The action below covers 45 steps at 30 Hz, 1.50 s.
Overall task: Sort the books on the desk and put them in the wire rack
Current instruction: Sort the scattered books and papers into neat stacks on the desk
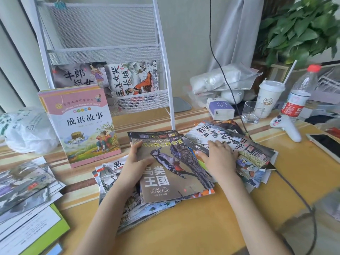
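Left hand (137, 161) grips the left edge of the bird book (173, 170) on the desk (211, 227), while the right hand (219, 159) presses flat with straight fingers on the spread of picture books (244, 150) beside it. Behind them the white wire rack (110, 52) holds two books (128, 78) in its bottom tier, and a pink storybook (82, 124) leans upright in front of it

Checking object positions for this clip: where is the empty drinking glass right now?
In the head view the drinking glass stands upright on the desk's far right side, just in front of the white paper cup and right of the tissue pack.
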Motion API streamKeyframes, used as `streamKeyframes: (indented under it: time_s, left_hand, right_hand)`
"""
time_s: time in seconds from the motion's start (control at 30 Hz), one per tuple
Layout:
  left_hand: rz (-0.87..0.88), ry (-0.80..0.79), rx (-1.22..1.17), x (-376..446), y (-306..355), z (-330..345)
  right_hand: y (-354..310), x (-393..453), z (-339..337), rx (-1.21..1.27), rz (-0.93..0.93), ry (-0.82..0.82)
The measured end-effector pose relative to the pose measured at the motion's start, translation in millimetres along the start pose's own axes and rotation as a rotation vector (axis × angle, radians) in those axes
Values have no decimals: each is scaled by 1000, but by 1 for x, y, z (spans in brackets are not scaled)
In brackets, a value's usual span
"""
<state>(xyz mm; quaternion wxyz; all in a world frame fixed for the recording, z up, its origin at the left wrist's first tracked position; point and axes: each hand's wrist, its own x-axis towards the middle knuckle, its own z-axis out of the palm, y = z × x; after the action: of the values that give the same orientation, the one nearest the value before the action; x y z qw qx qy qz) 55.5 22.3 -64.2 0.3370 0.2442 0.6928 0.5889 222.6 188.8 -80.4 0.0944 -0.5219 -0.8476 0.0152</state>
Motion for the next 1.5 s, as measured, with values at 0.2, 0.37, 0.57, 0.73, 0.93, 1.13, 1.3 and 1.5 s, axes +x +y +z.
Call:
streamKeyframes:
  time_s: [0.2, 0.37, 0.57, 0.73, 0.93, 1.13, 1.3, 1.5]
  left_hand:
    - [-4, -18, -138, 2, -2, -2]
    - [21, -18, -232, -2, 1, -3]
    - [186, -64, -287, -11, 5, -3]
    - [368, -143, -262, -18, 22, -7]
    - [522, -67, -221, -32, 46, -19]
    - [431, 104, -216, -23, 30, -17]
    - [392, 123, -182, -14, 19, -13]
    - [449, 254, -124, 8, 37, -1]
  right_hand:
    - [10, -8, -2, 72, -26, 140]
    - [26, -22, 5, 130, 35, 159]
    - [10, -32, -10, 493, 43, 241]
    - [-27, -35, -43, 1288, -84, -175]
    - [-40, -15, -72, 1407, -221, -108]
    - [-59, -19, -49, 1338, -229, -135]
    - [-61, -19, -32, 1450, -136, -116]
    - [-84, 17, -44, 1415, -148, 97]
